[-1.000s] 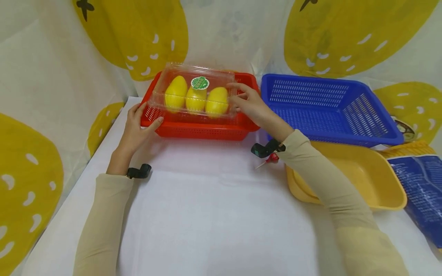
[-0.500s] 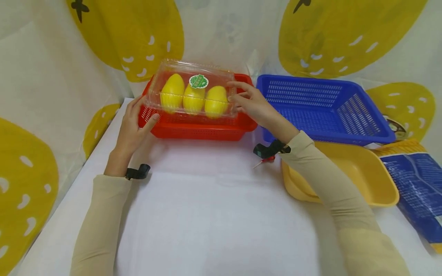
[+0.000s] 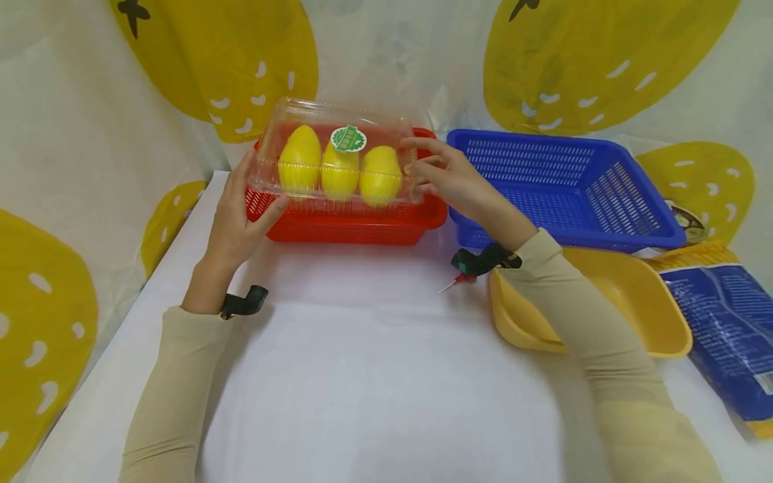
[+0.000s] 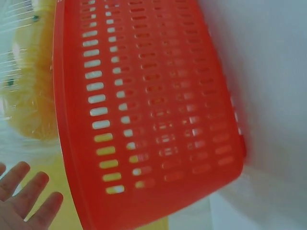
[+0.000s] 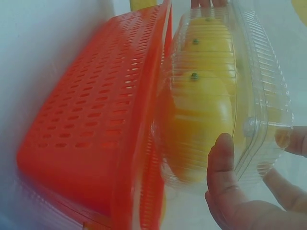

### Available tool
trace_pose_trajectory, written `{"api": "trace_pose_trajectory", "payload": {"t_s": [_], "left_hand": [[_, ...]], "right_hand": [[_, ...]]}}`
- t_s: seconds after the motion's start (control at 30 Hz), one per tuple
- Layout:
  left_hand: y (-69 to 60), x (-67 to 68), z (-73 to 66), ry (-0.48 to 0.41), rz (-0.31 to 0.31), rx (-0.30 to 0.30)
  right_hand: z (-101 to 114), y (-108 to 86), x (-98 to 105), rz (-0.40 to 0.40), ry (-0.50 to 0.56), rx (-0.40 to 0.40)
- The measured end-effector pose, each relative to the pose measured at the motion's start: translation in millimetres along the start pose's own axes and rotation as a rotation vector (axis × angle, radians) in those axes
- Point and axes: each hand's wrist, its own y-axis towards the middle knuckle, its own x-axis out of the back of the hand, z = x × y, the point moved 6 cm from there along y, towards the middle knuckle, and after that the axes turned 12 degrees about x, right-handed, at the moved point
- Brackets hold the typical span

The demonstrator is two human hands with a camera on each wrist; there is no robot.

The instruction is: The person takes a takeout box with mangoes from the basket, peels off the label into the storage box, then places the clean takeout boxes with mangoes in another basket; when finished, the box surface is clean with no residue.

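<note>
In the head view a clear plastic clamshell box with a green-and-white label is tilted above the red perforated basket. Three yellow egg-shaped fruits show inside it. My right hand grips the box's right end; in the right wrist view its thumb presses the near face and fingers lie on the other side. At the left, my left hand has its thumb spread before the basket's corner. Its fingers look straight in the left wrist view, apart from the box.
A blue perforated basket stands right of the red one. Before it are a yellow basin and a blue-and-yellow bag. A red lollipop with a white stick lies by the right wrist. A fruit-print curtain hangs behind.
The box has risen slightly above the red basket, with my right hand still holding its end. My left hand's fingers have moved up a little along the left side. The view has shifted slightly.
</note>
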Motion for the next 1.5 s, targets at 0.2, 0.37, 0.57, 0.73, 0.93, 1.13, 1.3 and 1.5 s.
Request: {"api": "trace_pose_trajectory", "payload": {"t_s": [0.2,0.37,0.57,0.73,0.93,1.13,1.3,1.5], "left_hand": [[-0.7,1.5,-6.9,-0.095,-0.058,-0.039],[-3.5,1.6,-13.9,-0.134,-0.085,-0.068],[-10.2,-1.0,-21.9,-0.186,-0.095,-0.134],[-14.5,0.9,-28.0,-0.195,-0.116,-0.159],[-18.4,3.1,-35.3,-0.211,-0.129,-0.167],[-25.6,1.2,-39.2,-0.208,-0.118,-0.173],[-33.7,0.5,-41.4,-0.216,-0.115,-0.207],[-43.0,2.4,-42.2,-0.222,-0.119,-0.273]], "right_hand": [[6,-3.9,1,0.022,-0.037,0.025],[8,-8.4,4,0.018,-0.057,0.035],[12,-16.0,8,0.027,-0.082,0.020],[18,-21.9,12,0.026,-0.114,0.008],[20,-30.1,14,0.030,-0.165,-0.003],[21,-40.3,18,0.020,-0.217,0.004],[22,-48.9,18,0.033,-0.261,0.025],[25,-61.1,17,0.037,-0.304,0.022]]}}
